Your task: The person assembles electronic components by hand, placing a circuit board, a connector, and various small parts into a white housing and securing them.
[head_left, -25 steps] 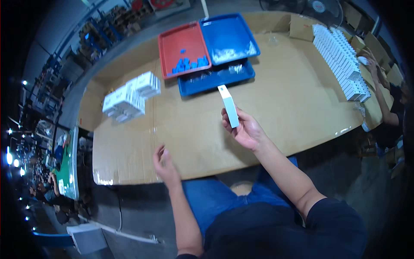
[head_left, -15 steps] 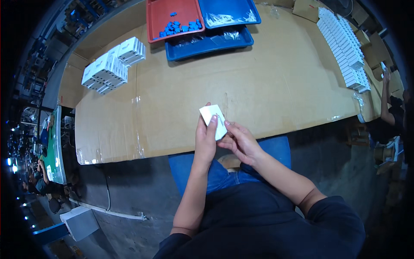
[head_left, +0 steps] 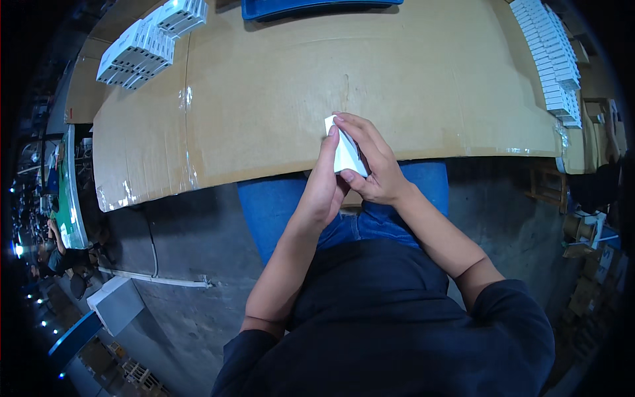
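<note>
Between my two hands, just above the near edge of the cardboard-covered table (head_left: 264, 106), is a small white box-shaped piece (head_left: 346, 156) with flat, smooth faces. My left hand (head_left: 322, 184) closes on its left side, thumb along the edge. The fingers of my right hand (head_left: 377, 162) wrap over its far end and right side, with the thumb at its near end. My fingers cover much of the piece, so its right side and underside are mostly hidden.
Stacked white pieces with dark slots (head_left: 139, 53) stand at the far left of the table. A longer stack of white pieces (head_left: 548, 59) lines the right side. A blue tray (head_left: 317, 9) shows at the far edge. Another person (head_left: 63, 248) sits at the left.
The piece has been turned in my hands, and my right fingers have moved from its lower right corner up over its far end. The view has shifted nearer, so the red tray is out of sight.
</note>
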Tool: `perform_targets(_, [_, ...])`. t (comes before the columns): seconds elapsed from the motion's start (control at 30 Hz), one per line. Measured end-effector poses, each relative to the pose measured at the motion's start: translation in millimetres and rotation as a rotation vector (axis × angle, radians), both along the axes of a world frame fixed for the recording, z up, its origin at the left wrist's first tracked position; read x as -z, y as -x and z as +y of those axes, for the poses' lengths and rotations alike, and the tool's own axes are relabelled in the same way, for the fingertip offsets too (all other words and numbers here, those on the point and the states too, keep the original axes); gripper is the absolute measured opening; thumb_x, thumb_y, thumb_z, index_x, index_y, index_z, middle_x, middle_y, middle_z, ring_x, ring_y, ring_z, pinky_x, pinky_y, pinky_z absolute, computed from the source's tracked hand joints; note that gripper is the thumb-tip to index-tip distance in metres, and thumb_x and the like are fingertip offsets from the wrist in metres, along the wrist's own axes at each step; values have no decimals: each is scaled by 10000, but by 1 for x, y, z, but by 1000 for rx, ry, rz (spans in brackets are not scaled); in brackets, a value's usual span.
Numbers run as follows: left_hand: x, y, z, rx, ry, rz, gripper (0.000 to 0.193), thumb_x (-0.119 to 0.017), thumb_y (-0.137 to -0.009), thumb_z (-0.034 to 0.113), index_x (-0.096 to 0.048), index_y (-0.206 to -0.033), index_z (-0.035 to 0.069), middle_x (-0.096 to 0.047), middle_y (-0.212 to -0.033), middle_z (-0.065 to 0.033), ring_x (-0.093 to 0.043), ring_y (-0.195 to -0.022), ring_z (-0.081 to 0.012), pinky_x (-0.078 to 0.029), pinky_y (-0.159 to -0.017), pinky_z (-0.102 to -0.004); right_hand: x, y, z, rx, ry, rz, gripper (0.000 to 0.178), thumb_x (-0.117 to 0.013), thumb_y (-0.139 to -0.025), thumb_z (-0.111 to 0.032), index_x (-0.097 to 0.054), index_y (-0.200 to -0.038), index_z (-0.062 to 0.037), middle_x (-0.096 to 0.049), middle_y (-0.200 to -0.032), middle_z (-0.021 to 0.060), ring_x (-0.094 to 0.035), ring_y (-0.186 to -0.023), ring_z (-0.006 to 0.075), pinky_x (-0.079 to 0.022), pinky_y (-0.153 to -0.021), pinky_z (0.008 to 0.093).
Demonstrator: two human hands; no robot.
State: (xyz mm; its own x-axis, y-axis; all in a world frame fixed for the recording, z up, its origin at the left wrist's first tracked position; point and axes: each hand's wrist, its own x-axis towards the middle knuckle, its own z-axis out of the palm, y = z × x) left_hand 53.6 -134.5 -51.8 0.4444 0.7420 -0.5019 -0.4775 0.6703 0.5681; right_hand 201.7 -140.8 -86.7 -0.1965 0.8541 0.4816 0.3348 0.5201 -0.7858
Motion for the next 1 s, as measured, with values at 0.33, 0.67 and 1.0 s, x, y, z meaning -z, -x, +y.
perform_targets(0.33, [-13, -9, 4, -58, -34, 47, 602, -417, -1105, 563, -463, -1478, 93, -618, -1332, -92, -632, -1225, -200, -534, -1024, -370, 4, -3, 23, -4, -217, -59, 715, -703, -934, -442, -559, -1419, 63, -585, -1383, 284, -632, -1194, 437, -540, -991, 458])
perform_targets(0.67, [-7, -14, 4, -92, -53, 40, 572, -387, -1121, 539, -472, -1455, 82, -629, -1296, -89, -647, -1188, -186, -558, -972, -341, 15, -4, 25, 4, -219, -49, 761, -670, -956, -524, -562, -1424, 67, -588, -1382, 285, -634, -1185, 439, -545, -978, 464])
perform_targets(1.0, [-1, -17, 2, -49, -79, 115, 571, -402, -1119, 540, -487, -1430, 68, -641, -1223, -75, -651, -1123, -159, -556, -932, -325, 20, -1, 20, 75, -239, 49, 846, -521, -1012, -643, -540, -1445, 83, -566, -1361, 325, -633, -1185, 448, -549, -964, 468])
